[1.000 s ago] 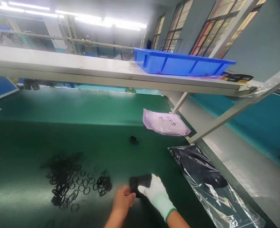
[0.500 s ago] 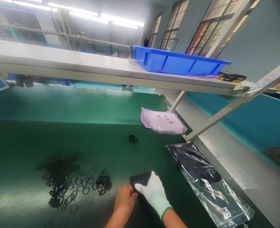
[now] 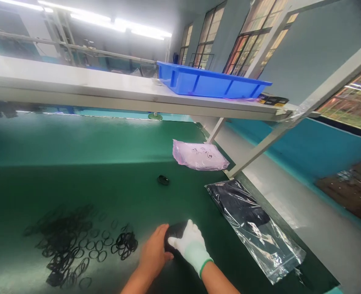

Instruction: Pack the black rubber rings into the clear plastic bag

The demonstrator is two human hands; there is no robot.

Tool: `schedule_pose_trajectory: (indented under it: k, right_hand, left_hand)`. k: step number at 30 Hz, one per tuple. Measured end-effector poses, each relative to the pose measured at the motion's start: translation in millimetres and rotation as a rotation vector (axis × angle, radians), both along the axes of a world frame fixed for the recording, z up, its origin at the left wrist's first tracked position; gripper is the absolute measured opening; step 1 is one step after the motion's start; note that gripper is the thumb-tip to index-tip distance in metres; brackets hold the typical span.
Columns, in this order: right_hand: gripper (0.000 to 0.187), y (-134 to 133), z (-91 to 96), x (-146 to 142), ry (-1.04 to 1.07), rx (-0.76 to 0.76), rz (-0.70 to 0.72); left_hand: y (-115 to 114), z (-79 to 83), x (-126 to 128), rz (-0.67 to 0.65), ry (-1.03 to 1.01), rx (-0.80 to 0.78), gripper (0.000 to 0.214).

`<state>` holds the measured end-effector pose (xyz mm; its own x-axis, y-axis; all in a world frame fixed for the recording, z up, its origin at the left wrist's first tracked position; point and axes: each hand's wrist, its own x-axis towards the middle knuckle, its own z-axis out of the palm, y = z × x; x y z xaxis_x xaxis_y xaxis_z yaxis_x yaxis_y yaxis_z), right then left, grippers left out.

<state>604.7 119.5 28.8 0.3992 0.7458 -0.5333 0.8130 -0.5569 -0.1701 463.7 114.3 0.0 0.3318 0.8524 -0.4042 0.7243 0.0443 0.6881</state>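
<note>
My right hand (image 3: 191, 243), in a white glove with a green cuff, is closed around a dark ridged cylinder (image 3: 176, 232) that looks like a stack of black rings. Against its left end rests my bare left hand (image 3: 156, 249), fingers over the far side and thumb at the near side. Part of the cylinder is hidden by both hands. To the left, a small clump of black rings (image 3: 124, 245) lies on the green table surface (image 3: 131, 200). Farther left spreads a larger loose pile of black rings (image 3: 65, 241), partly blurred.
A clear bag with black contents (image 3: 250, 220) lies to the right, near the table edge. Beyond are a pink bag (image 3: 201, 155) with markings and a small black coil (image 3: 163, 180). A blue bin (image 3: 211, 81) stands on the white shelf (image 3: 76, 83) above, held by slanted posts.
My left hand has gone from a pinch beside the cylinder to spread fingers gripping its left end. The right hand keeps its hold. The whole view has shifted slightly.
</note>
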Motion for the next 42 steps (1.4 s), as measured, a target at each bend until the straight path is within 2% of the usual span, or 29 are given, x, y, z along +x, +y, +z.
schedule_pose_trajectory:
  k: [5,9,20,28,36,38,41,42]
  right_hand:
    - [0.108,0.9,5.6,-0.5,0.02,-0.001,0.006]
    - [0.103,0.8,8.0,9.6,0.09,-0.025,0.023]
    - [0.1,-1.0,-5.3,14.3,0.15,0.013,-0.007]
    - [0.101,-6.1,-2.9,15.2,0.153,0.053,0.038]
    - [0.104,-8.2,0.9,7.5,0.165,0.058,0.012]
    - [0.091,-3.8,3.3,15.4,0.206,0.043,0.0]
    - [0.05,4.8,9.6,33.2,0.326,0.009,-0.029]
    - [0.042,7.2,12.2,38.7,0.37,0.0,-0.043]
  left_hand:
    - [2.3,8.4,-0.3,0.011,0.009,-0.055,0.082]
    - [2.8,12.8,-2.1,0.039,-0.036,-0.081,0.08]
    - [1.0,6.5,0.0,0.007,0.077,-0.048,0.079]
    - [-3.4,11.7,5.3,0.04,0.08,-0.016,0.08]
    - [-5.1,9.1,1.3,-0.01,0.05,0.013,0.087]
    - [-3.9,8.6,0.7,-0.013,0.052,0.023,0.084]
    - [-1.4,5.8,-0.4,-0.012,0.037,0.034,0.084]
    - [-0.5,4.2,-0.9,-0.01,0.031,0.033,0.085]
